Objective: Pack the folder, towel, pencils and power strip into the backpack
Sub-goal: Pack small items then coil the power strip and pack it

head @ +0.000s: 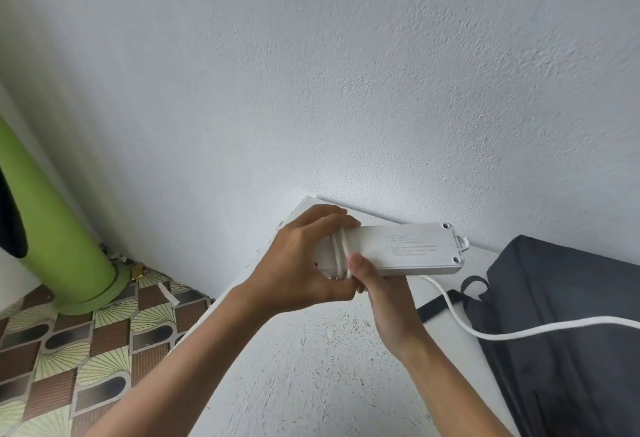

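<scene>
I hold the strip [394, 249] over the white table [311, 367]: left hand [298, 263] grips its cord-wrapped end, right hand [381, 294] pinches the cord [519, 331]. Backpack [568, 315] at right. White wall [311, 73], patterned floor [69, 350], green post [59, 239].

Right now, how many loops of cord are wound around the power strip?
2 show, side by side across the power strip at its left end, between left hand and right hand. More may hide under the fingers.
</scene>
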A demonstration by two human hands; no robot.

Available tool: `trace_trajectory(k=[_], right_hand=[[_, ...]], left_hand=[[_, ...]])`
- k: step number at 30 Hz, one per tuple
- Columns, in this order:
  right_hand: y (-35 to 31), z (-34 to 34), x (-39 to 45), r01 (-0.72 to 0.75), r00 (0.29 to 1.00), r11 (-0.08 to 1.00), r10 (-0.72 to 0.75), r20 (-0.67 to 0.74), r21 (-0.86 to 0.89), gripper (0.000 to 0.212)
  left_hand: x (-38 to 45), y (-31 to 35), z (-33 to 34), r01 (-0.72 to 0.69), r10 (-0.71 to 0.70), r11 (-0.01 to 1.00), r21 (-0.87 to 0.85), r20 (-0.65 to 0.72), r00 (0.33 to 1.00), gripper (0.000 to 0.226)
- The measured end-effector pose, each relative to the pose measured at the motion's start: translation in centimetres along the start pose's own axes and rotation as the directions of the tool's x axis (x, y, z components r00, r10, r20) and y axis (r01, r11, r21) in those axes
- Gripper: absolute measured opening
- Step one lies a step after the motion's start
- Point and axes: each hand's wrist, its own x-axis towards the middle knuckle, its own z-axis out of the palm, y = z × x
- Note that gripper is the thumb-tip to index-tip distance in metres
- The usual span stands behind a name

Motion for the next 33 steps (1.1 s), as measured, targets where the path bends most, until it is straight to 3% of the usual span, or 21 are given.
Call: trace_trajectory(k=[3,5,11,14,17,20,23,26,29,33], right_hand=[[-0.7,-0.1,0.1,-0.001,1.000,0.999,0.001,0.011,-0.032,0.025],[-0.9,-0.3,0.4,-0.033,0.999,0.997,0.033,0.001,-0.067,0.034],[-0.9,-0.4,0.8,-0.084,0.996,0.989,0.079,-0.041,-0.124,0.032],[-1.4,-0.6,1.0,-0.059,0.997,0.987,0.065,0.038,-0.153,0.030],[-2.0,-1.0,1.5,0.005,0.980,0.934,0.066,0.186,-0.357,0.042],[-2.0,-1.6,1.9,0.068,0.983,0.785,0.051,0.174,-0.616,0.032],[-1.9,-1.4,1.7,-0.016,0.980,0.890,0.104,0.168,-0.456,0.017],[-1.8,-0.8,2.1,-0.169,0.967,0.911,0.227,0.118,-0.376,0.017],[-1.8,-0.7,2.1,-0.244,0.929,0.909,0.320,0.188,-0.338,0.020],[-1.8,-0.9,0.6,-0.338,0.816,0.859,0.471,0.336,-0.384,0.063]], left_hand=[[0.3,0.5,-0.1,0.058,-0.061,0.993,-0.101,-0.024,0.998,0.056],[0.6,0.5,-0.2,0.148,-0.148,0.972,-0.180,0.012,0.989,0.051],[0.8,0.3,-0.2,0.250,-0.236,0.939,-0.235,0.086,0.968,0.047],[1.0,0.2,-0.4,0.293,-0.265,0.900,-0.323,0.129,0.956,0.048],[1.4,0.1,-1.0,0.313,-0.304,0.862,-0.398,0.088,0.949,0.050],[2.0,-0.3,-1.9,0.316,-0.366,0.828,-0.463,-0.020,0.930,0.050],[3.0,-0.6,-2.9,0.296,-0.407,0.793,-0.533,-0.101,0.908,0.051],[4.0,-1.0,-2.8,0.258,-0.362,0.867,-0.427,-0.181,0.914,0.049],[4.7,-2.5,-2.7,0.161,-0.184,0.982,-0.095,-0.325,0.928,0.048],[5.0,-4.7,-2.6,0.009,0.036,0.985,0.170,-0.264,0.964,0.054]])
